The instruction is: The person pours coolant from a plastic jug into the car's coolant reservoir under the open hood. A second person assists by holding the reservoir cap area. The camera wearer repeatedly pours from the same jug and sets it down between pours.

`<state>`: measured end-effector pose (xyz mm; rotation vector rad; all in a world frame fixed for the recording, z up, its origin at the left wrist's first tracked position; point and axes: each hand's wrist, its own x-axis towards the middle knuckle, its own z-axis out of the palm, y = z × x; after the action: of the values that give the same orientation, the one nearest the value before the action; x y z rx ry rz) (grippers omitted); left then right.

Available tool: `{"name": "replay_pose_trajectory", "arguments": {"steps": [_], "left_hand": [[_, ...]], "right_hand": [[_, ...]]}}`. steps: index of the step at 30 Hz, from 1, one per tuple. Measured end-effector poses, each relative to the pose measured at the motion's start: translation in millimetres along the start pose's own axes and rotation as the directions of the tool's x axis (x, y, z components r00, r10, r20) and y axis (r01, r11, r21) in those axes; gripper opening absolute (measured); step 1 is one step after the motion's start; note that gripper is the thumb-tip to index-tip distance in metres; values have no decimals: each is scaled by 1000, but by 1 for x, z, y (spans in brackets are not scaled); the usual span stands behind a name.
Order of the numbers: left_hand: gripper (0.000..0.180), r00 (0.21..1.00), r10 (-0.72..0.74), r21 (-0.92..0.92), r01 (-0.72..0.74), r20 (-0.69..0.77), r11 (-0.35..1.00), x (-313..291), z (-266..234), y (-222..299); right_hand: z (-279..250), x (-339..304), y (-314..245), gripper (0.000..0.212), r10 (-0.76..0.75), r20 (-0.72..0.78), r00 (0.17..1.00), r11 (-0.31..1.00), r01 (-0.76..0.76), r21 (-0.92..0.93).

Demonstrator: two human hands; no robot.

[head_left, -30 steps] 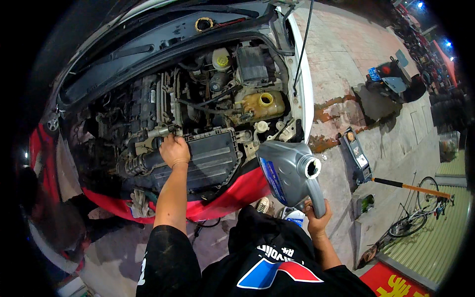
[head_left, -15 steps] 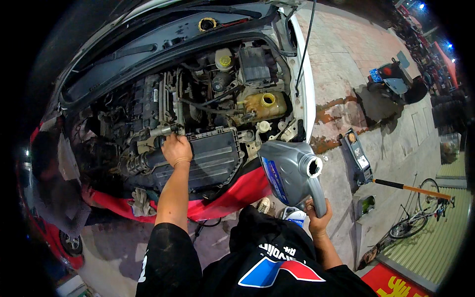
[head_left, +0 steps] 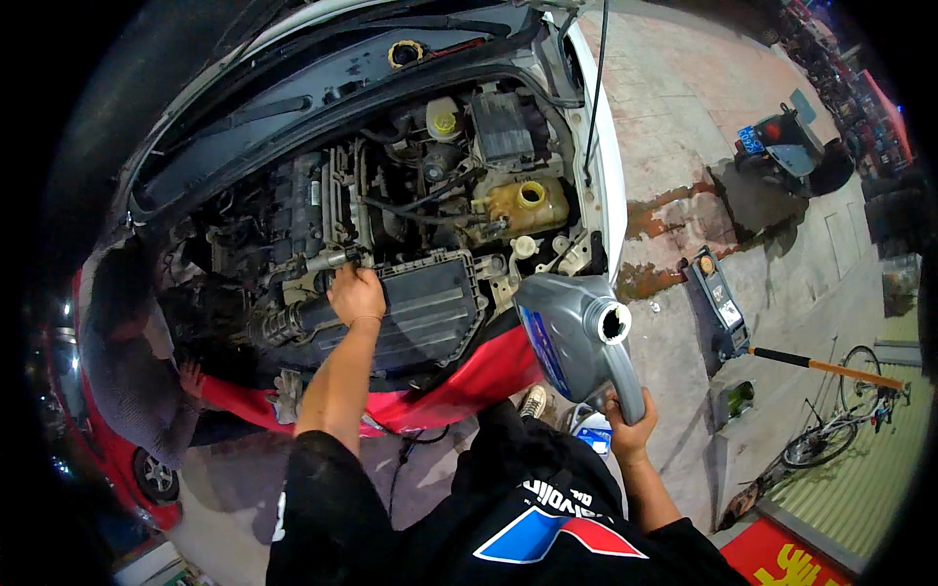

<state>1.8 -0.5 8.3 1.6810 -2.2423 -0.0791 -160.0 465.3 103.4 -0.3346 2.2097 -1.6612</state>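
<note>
My right hand [head_left: 630, 420] is wrapped round the lower end of the handle of a grey oil jug [head_left: 567, 327], which has a blue label. The jug's neck [head_left: 610, 320] has no cap and faces upward, tilted toward the right. It hangs beside the front corner of the open engine bay. My left hand [head_left: 357, 293] reaches over the black air filter box [head_left: 415, 308], fingers curled down by a metal pipe [head_left: 330, 261] at the front of the engine [head_left: 293, 210]. What those fingers grip is hidden.
Another person [head_left: 137, 361] leans in at the left, one hand [head_left: 191, 378] at the red bumper [head_left: 459, 381]. Grey gloves [head_left: 286, 396] lie on the bumper. An uncapped yellowish coolant tank [head_left: 528, 205], its black cap [head_left: 405, 54] under the windscreen, and a floor jack [head_left: 721, 298] are around.
The other person's hand has come into view at the bumper's left end. My view has shifted slightly. My left hand stays by the pipe, and my right still holds the jug.
</note>
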Motion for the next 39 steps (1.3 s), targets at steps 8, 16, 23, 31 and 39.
{"name": "replay_pose_trajectory", "arguments": {"steps": [8, 16, 23, 31, 39], "left_hand": [[49, 805, 559, -161, -536, 197, 829, 85, 20, 66], [46, 708, 452, -66, -501, 543, 863, 108, 73, 176], [27, 628, 544, -59, -623, 556, 780, 97, 86, 164], [32, 489, 412, 19, -661, 769, 750, 84, 91, 161], [27, 260, 228, 60, -772, 938, 633, 95, 132, 171]], "right_hand": [[0, 8, 2, 19, 0, -21, 1000, 998, -2, -66], [5, -9, 7, 21, 40, -114, 993, 992, -53, -111], [11, -13, -9, 20, 111, -139, 984, 981, -131, -146], [11, -10, -7, 20, 117, -129, 985, 984, -133, -121], [15, -11, -12, 17, 78, -141, 987, 986, -97, -133]]}}
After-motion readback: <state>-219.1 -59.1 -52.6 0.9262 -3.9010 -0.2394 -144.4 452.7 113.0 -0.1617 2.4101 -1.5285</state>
